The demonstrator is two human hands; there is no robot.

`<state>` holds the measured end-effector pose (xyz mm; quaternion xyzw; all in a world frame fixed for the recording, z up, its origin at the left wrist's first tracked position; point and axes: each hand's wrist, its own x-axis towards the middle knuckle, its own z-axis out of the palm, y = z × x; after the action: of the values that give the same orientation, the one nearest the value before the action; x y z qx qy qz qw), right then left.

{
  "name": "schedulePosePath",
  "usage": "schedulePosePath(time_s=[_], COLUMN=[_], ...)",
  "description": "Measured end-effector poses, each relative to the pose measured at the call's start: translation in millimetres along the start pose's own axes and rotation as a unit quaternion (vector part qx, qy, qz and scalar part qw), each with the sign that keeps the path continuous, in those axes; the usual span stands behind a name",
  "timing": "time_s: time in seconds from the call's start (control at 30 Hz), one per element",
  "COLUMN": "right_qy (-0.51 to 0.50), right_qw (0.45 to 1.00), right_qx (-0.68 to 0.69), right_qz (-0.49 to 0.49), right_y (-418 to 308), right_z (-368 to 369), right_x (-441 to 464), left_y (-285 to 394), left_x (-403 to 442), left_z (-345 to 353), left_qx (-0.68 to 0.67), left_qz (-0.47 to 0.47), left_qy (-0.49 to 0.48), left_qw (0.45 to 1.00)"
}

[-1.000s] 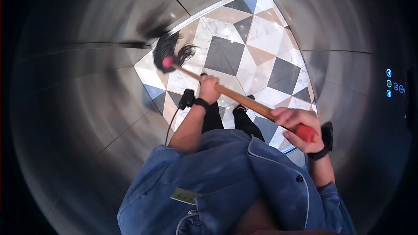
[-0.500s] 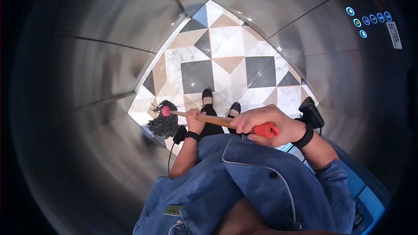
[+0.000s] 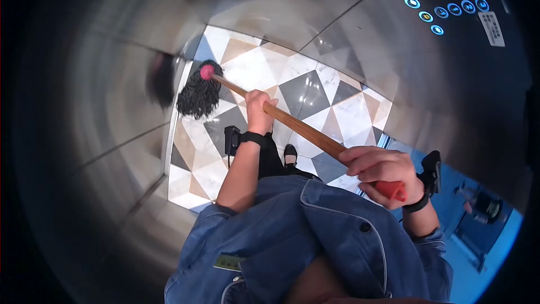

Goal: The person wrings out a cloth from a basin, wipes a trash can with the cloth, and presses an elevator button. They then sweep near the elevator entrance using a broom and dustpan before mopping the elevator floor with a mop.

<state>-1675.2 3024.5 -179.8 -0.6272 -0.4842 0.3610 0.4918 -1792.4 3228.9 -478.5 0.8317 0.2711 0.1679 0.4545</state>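
Observation:
A mop (image 3: 304, 129) with a wooden handle slants across the view, its dark stringy head (image 3: 199, 93) lying on the tiled floor by the left wall, under a round pink joint. Partway down the handle, my left hand (image 3: 260, 114) is wrapped round the wood. Near my right side, my right hand (image 3: 385, 174) grips the top end, where a red cap (image 3: 392, 190) sticks out below the fingers. Both wrists carry black bands with small devices on them.
Shiny metal walls (image 3: 270, 11) surround the patterned floor (image 3: 253, 67). Lit round buttons (image 3: 454, 9) and a white label (image 3: 491, 28) sit on the upper right wall. A blue-lit area with a dark frame-like object (image 3: 478, 219) lies at lower right. My shoe (image 3: 290, 155) stands near the middle.
The mop head has moved forward along the left wall. Both hands still hold the handle; the left has gone forward, the right farther right and back. My view has turned, showing more blue area.

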Motion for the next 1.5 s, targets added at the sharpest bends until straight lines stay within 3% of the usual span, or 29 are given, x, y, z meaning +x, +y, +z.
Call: schedulePosePath(time_s=[0.03,0.1,0.17,0.3,0.37,0.4,0.47,0.5,0.53,0.57,0.6,0.63,0.67,0.7,0.87,0.97,1.0,1.07,1.17,1.2,1.33,1.5], right_qy=[0.018,0.05,0.083,0.187,0.229,0.248,0.286,0.294,0.317,0.34,0.354,0.377,0.394,0.403,0.474,0.504,0.511,0.495,0.436,0.41,0.393,0.353], right_qw=[1.0,0.999,0.995,0.979,0.967,0.961,0.948,0.947,0.941,0.934,0.927,0.917,0.91,0.905,0.87,0.851,0.845,0.852,0.874,0.888,0.903,0.929], right_qx=[-0.002,0.01,0.033,0.057,0.081,0.095,0.103,0.102,0.102,0.093,0.107,0.118,0.109,0.114,0.087,0.054,0.044,-0.002,-0.112,-0.129,-0.096,0.025], right_qz=[0.008,0.008,0.042,0.062,0.08,0.082,0.093,0.084,0.068,0.051,0.056,0.061,0.074,0.078,0.105,0.14,0.151,0.173,0.182,0.161,0.144,0.107], right_y=[6,25,42,61,62,60,54,54,53,51,45,42,37,32,-9,-45,-56,-75,-95,-92,-82,-72], right_z=[-2,0,-1,-15,-21,-24,-27,-26,-25,-22,-19,-29,-26,-24,-32,-39,-44,-63,-92,-96,-133,-168], right_x=[1,-5,-19,-68,-97,-113,-144,-165,-186,-211,-236,-279,-298,-320,-464,-528,-544,-562,-555,-557,-563,-592], left_y=[-3,-13,-23,-3,10,0,14,34,51,55,38,83,81,101,192,236,242,283,328,342,353,370], left_x=[16,41,56,70,64,58,47,35,23,8,-15,-36,-46,-64,-158,-210,-222,-242,-239,-242,-241,-241], left_z=[7,29,53,90,111,128,145,151,161,168,189,213,227,236,319,373,395,408,414,409,433,463], left_qx=[-0.004,-0.04,-0.01,0.013,0.046,0.012,0.04,0.085,0.059,0.081,0.079,0.028,0.087,0.038,0.052,0.053,0.049,0.026,-0.081,-0.089,-0.109,-0.093], left_qz=[0.009,0.065,0.05,0.062,0.109,0.163,0.145,0.203,0.211,0.186,0.215,0.137,0.203,0.237,0.249,0.302,0.34,0.288,0.327,0.297,0.232,0.242], left_qy=[-0.017,0.075,0.051,-0.07,-0.151,-0.136,-0.221,-0.226,-0.229,-0.295,-0.283,-0.34,-0.348,-0.322,-0.43,-0.47,-0.486,-0.526,-0.496,-0.504,-0.481,-0.483], left_qw=[1.0,0.994,0.997,0.996,0.981,0.977,0.964,0.949,0.949,0.934,0.931,0.93,0.911,0.916,0.866,0.828,0.804,0.8,0.8,0.806,0.838,0.836])
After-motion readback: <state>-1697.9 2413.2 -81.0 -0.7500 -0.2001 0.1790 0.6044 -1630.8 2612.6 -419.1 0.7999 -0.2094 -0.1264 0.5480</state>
